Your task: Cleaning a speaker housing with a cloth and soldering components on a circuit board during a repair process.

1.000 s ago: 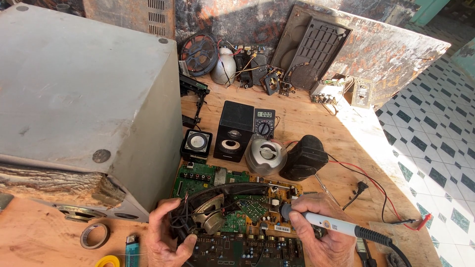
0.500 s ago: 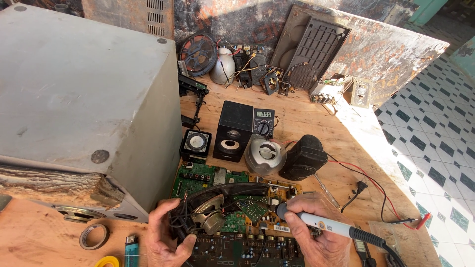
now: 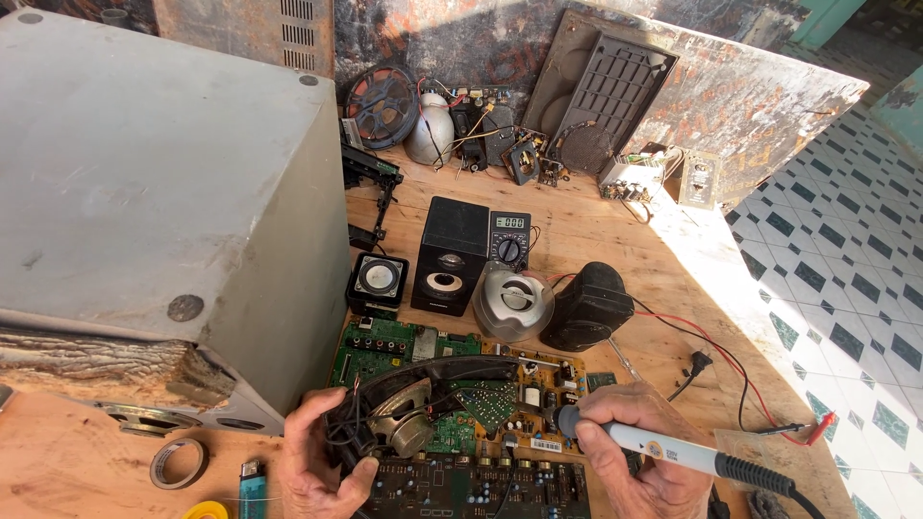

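The left hand [image 3: 312, 461] is closed around the frame and wires of a bare speaker driver [image 3: 399, 423], holding it tilted with its magnet end up, directly over the green circuit board [image 3: 452, 384]. The right hand [image 3: 639, 447] is wrapped around the white and black handle of a soldering iron [image 3: 692, 459]; the iron's front end points left, toward the right part of the board near the driver. Whether the tip actually touches a joint cannot be told, since fingers cover it.

Judging from this, the work is in mid-course: the driver is out of any housing and its wires hang loose by the left hand, while the iron is in position but no finished joint shows. Reassembly looks wholly undone, as parts lie open all round.

Taking the circuit board as landmark: just behind it stand a small square speaker [image 3: 377, 281], a tall black speaker box [image 3: 450, 255], a round silver speaker [image 3: 511, 303] and a black rounded speaker [image 3: 586, 306]. A multimeter [image 3: 508, 238] sits behind those, and its red lead [image 3: 731, 360] runs off to the board's right across the tabletop [image 3: 673, 259]. Left of the board rises a large grey cabinet [image 3: 144, 192]. Near the board's lower left lie a roll of tape [image 3: 179, 463] and a blue lighter [image 3: 251, 488].
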